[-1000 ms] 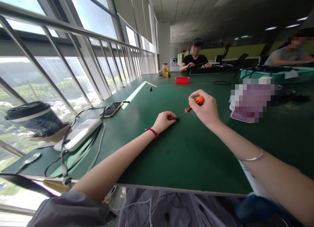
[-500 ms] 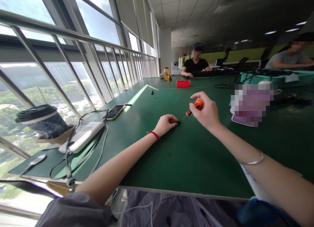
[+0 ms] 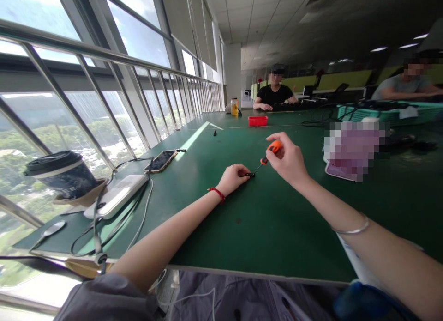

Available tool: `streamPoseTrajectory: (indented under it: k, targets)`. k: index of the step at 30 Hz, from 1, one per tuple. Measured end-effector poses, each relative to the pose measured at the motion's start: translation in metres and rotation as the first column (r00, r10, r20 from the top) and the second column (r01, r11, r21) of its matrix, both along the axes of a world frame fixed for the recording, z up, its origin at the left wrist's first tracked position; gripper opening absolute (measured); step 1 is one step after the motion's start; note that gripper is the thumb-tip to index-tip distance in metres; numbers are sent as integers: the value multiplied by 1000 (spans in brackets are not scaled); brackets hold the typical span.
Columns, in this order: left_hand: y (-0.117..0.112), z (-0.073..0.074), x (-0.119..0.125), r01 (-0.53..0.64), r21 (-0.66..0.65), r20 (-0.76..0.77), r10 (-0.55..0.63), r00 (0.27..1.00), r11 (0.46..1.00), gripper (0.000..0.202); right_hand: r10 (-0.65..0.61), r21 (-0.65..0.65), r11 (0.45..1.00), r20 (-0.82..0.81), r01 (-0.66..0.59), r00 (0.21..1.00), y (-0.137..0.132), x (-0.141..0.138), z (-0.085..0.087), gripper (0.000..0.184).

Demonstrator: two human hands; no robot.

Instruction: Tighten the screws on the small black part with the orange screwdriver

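My right hand (image 3: 288, 158) is closed around the orange and black handle of a screwdriver (image 3: 264, 161). The thin shaft slants down to the left, and its tip meets a small black part (image 3: 250, 174) on the green table (image 3: 221, 238). My left hand (image 3: 234, 178) pinches that part at its left end, resting on the tabletop; the fingers cover much of it. Its exact kind is too small to make out.
Left lie a phone (image 3: 162, 160), a white power bank (image 3: 121, 196) with cables and a lidded cup (image 3: 64, 173) by the railing. Ahead are a red tray (image 3: 258, 121), a small black piece (image 3: 215, 133) and a jar (image 3: 234, 107). A teal basket (image 3: 425, 111) stands right; two people sit beyond.
The screwdriver handle and my right hand have shifted slightly left, and the tool's tip stays at the black part. My left hand keeps its pinch.
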State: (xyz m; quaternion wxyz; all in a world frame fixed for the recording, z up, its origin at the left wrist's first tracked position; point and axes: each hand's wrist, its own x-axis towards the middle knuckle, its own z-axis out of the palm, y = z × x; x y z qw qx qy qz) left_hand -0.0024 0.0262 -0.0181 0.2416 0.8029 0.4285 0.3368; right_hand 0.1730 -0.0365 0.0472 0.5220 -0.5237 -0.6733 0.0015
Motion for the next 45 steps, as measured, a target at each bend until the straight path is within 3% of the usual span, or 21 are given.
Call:
streamPoseTrajectory:
  k: [6, 12, 21, 24, 28, 38, 45]
  targets:
    - [-2, 2, -2, 22, 0, 3, -22, 1000, 1000, 15, -114, -26, 993, 110, 118, 987, -1, -1, 0, 35]
    - [-1, 2, -4, 55, -9, 9, -55, 998, 998, 16, -4, -41, 999, 76, 7, 997, 0, 1, 4, 23]
    - [-2, 1, -4, 51, 34, -46, -50, 998, 998, 17, -141, -34, 989, 102, 145, 985, 1, 5, 3, 30]
    - [-4, 2, -3, 41, 77, -90, -34, 995, 996, 17, -94, -39, 994, 80, 97, 992, 1, 5, 5, 38]
    - [-5, 3, -2, 43, 158, -171, -16, 985, 987, 17, 0, -31, 1000, 54, 2, 999, 3, 6, 4, 27]
    - [-6, 3, -3, 57, 179, -187, -23, 982, 982, 14, -122, -56, 990, 79, 126, 989, 0, 3, 5, 31]
    - [-6, 4, -2, 43, 188, -203, -4, 979, 981, 14, -39, -38, 998, 31, 40, 999, 4, 5, 6, 20]
